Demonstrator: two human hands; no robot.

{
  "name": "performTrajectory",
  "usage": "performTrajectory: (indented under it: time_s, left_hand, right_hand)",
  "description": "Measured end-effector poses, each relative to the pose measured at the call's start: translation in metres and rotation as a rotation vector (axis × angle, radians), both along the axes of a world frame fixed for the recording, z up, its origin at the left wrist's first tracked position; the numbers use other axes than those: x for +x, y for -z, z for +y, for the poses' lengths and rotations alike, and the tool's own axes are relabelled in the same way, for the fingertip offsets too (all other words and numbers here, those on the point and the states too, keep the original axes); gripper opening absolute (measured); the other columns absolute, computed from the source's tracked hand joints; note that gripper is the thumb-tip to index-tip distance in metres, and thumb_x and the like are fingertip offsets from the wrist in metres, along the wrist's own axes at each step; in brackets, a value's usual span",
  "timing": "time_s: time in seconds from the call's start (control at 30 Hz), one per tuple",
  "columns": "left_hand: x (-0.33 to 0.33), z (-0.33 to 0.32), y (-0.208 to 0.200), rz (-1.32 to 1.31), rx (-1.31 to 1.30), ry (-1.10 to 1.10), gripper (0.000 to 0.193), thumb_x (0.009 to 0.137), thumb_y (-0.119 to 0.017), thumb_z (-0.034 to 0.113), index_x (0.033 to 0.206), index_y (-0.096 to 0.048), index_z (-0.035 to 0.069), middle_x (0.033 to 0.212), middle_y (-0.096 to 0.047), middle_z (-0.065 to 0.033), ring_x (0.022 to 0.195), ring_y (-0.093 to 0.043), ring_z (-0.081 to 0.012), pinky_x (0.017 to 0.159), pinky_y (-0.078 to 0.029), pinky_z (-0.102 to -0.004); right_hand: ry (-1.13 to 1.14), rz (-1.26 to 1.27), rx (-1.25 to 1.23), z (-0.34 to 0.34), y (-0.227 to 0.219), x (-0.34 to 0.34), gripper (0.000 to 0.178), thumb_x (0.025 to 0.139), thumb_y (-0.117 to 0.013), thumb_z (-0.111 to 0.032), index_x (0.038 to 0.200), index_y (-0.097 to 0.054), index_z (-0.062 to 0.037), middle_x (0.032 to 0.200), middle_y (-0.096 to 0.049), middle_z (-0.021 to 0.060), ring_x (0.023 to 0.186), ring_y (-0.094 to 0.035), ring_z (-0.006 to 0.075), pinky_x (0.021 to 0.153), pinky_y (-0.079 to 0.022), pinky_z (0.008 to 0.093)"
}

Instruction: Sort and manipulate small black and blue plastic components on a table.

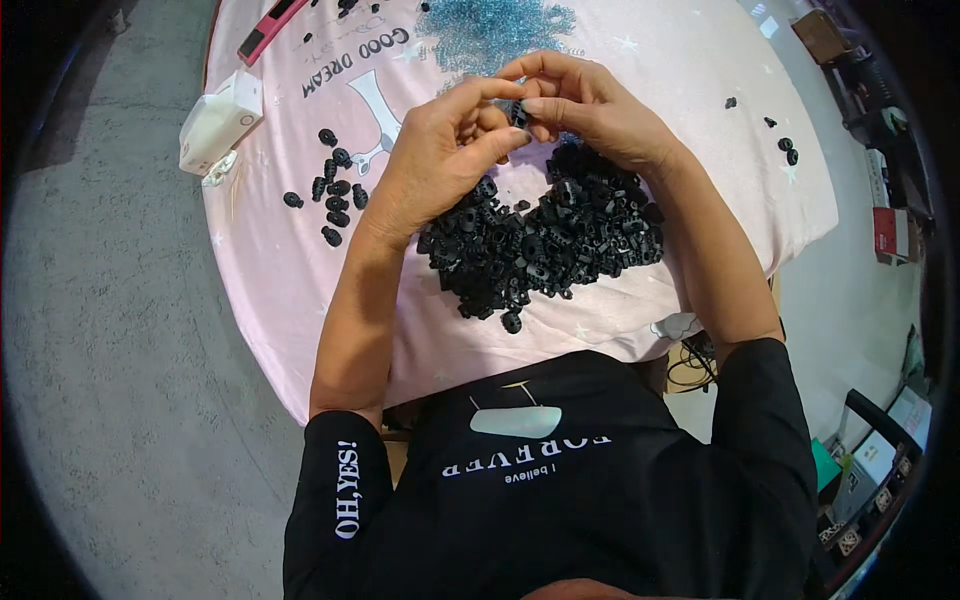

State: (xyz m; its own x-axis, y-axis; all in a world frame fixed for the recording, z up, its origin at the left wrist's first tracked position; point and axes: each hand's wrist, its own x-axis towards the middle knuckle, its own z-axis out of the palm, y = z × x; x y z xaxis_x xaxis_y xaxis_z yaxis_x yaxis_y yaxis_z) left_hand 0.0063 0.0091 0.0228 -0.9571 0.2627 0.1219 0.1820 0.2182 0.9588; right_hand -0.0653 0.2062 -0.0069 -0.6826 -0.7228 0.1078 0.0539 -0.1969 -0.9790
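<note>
My left hand [445, 145] and my right hand [598, 112] meet over the table, fingertips almost touching. Between them is a small black plastic cord lock [518, 114], pinched from both sides; the fingers cover part of it. Just below my hands spreads a large heap of black plastic cord lock parts [545, 245]. Beyond my fingers lies a pile of small, shiny bluish metal springs [490, 35]. Left of my left forearm, several rounded black cord locks [338, 188] form a loose group.
A pink patterned cloth [270, 270] covers the round-edged table. At its left edge stands a white tissue box [222, 120], with a pink and black strip-shaped object [268, 32] farther back. A few black pieces [786, 146] lie far right. Cables [692, 365] hang beside the table's near right edge.
</note>
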Motion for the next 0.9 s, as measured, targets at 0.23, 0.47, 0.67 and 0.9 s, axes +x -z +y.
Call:
performTrajectory:
  time_s: [0.23, 0.47, 0.67, 0.9]
  left_hand:
    - [0.001, 0.004, 0.0, 0.195, -0.198, -0.019, 0.037, 0.084, -0.071, 0.006, 0.121, -0.064, 0.002, 0.073, -0.059, -0.002, 0.062, -0.054, -0.0075, 0.06, -0.048, -0.023]
    - [0.0, 0.009, 0.002, 0.41, -0.305, -0.038, 0.028, 0.084, -0.071, 0.009, 0.109, -0.064, 0.001, 0.076, -0.059, -0.0077, 0.063, -0.056, -0.0153, 0.061, -0.049, -0.0277]
    - [0.0, 0.009, 0.001, 0.454, -0.361, -0.075, 0.022, 0.084, -0.071, 0.008, 0.103, -0.064, 0.001, 0.075, -0.06, -0.0098, 0.062, -0.057, -0.0185, 0.059, -0.048, -0.0311]
    - [-0.013, -0.023, 0.002, 0.321, -0.462, -0.398, 0.018, 0.083, -0.072, 0.006, 0.098, -0.067, 0.0, 0.073, -0.063, -0.0088, 0.061, -0.058, -0.0158, 0.056, -0.048, -0.0286]
  right_hand:
    - [-0.046, -0.01, -0.011, 0.001, 0.006, -0.002, 0.041, 0.095, -0.064, -0.018, 0.13, -0.053, -0.0018, 0.101, -0.066, 0.0017, 0.082, -0.059, 0.0046, 0.069, -0.047, 0.0181]
    - [-0.081, -0.027, -0.034, 0.0, 0.007, -0.003, 0.042, 0.094, -0.066, -0.018, 0.13, -0.052, -0.0016, 0.1, -0.066, 0.0031, 0.082, -0.06, 0.0053, 0.069, -0.048, 0.0182]
    - [-0.05, -0.001, 0.009, 0.0, -0.001, 0.002, 0.036, 0.094, -0.065, -0.016, 0.124, -0.057, 0.0016, 0.081, -0.063, 0.0012, 0.07, -0.058, 0.0066, 0.065, -0.047, 0.0202]
    - [0.181, 0.07, 0.149, 0.01, -0.003, -0.008, 0.029, 0.096, -0.063, -0.02, 0.12, -0.061, -0.0041, 0.082, -0.064, -0.0017, 0.07, -0.057, 0.005, 0.063, -0.046, 0.0197]
